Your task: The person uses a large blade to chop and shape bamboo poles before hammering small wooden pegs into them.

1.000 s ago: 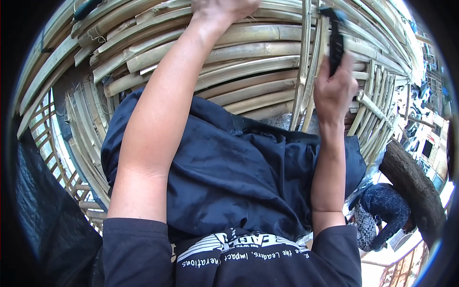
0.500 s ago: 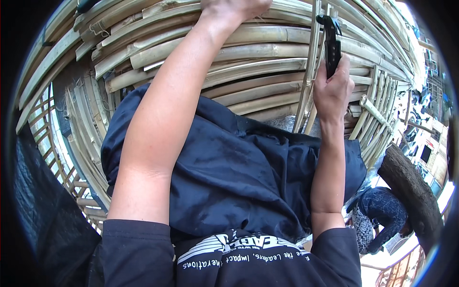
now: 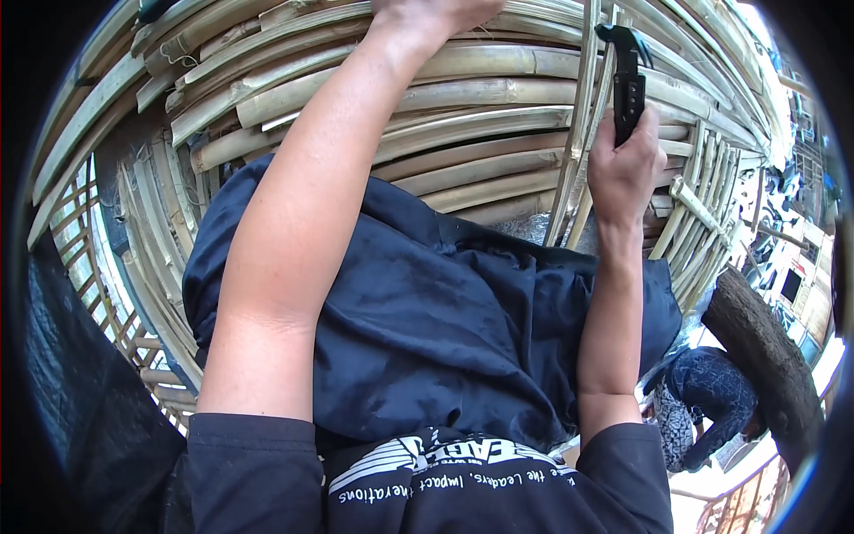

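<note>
My right hand is closed around the black handle of a claw hammer, its head pointing away from me. Beneath the hammer, upright bamboo strips cross a surface of split bamboo slats laid side by side. My left hand reaches far forward over the slats at the top edge of the view. Its fingers are largely cut off there, so whether they hold anything is hidden.
Dark blue cloth covers my lap. At the right stand a bundle of bamboo strips and a thick log, with another person bent down beside it. A dark sheet hangs at the left.
My right hand and the hammer have shifted slightly to the right, and the hammer has turned a little. My left arm has moved only slightly.
</note>
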A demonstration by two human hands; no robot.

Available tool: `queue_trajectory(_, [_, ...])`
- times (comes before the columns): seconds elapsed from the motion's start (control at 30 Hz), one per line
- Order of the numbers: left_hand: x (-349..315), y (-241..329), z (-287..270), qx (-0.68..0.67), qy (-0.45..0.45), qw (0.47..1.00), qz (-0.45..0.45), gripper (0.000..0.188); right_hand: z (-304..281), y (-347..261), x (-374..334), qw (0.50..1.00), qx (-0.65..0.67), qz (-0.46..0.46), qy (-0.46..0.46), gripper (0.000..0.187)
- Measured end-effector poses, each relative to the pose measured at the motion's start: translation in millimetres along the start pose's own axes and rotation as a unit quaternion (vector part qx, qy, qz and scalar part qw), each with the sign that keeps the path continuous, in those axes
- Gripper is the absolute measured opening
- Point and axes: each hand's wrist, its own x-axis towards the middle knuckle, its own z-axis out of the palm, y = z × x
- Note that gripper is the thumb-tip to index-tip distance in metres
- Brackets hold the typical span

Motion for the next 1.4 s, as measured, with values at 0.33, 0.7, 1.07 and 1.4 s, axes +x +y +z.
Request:
queue_trajectory(0.33, [14.2,-4.3,12.1,0.01,0.068,0.998,0.009,0.083,-38.4,-20.3,20.6,0.934,0.264,0.09,0.222,0.021])
queue_trajectory(0.7, [24.1,-5.8,-5.3,0.01,-0.004,1.0,0.03,0.086,4.1,10.5,3.5,0.991,0.057,0.029,0.121,0.014])
queue_trajectory(1.07, [16.9,-1.2,13.1,0.009,0.074,0.997,0.021,0.084,-27.6,-16.0,8.0,0.929,0.301,0.075,0.203,0.024])
queue_trajectory(1.4, [16.3,1.6,5.7,-0.056,0.089,0.994,0.013,0.086,-4.4,-1.6,8.3,0.884,0.368,0.095,0.274,0.03])
